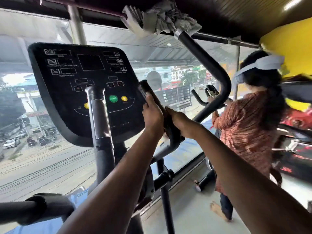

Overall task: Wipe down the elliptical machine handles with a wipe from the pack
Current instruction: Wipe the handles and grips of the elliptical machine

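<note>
The elliptical's short black inner handle [146, 89] rises beside the console's right edge. My left hand [152, 115] is closed around its upper part. Just below, my right hand [179, 123] wraps the same handle, and a pale scrap of wipe [165, 137] peeks out under its palm. The tall curved moving handle [209, 65] arches up to the right, with a crumpled grey-white cloth [162, 16] draped over its top end. A second upright handle [99, 115], taped in the middle, stands in front of the console. No wipe pack is visible.
The black console [70, 68] with green and yellow buttons fills the centre left. A foam-covered bar [38, 206] crosses the lower left. At the right a person in an orange patterned shirt [244, 125] works on another machine. A glass wall overlooks a street.
</note>
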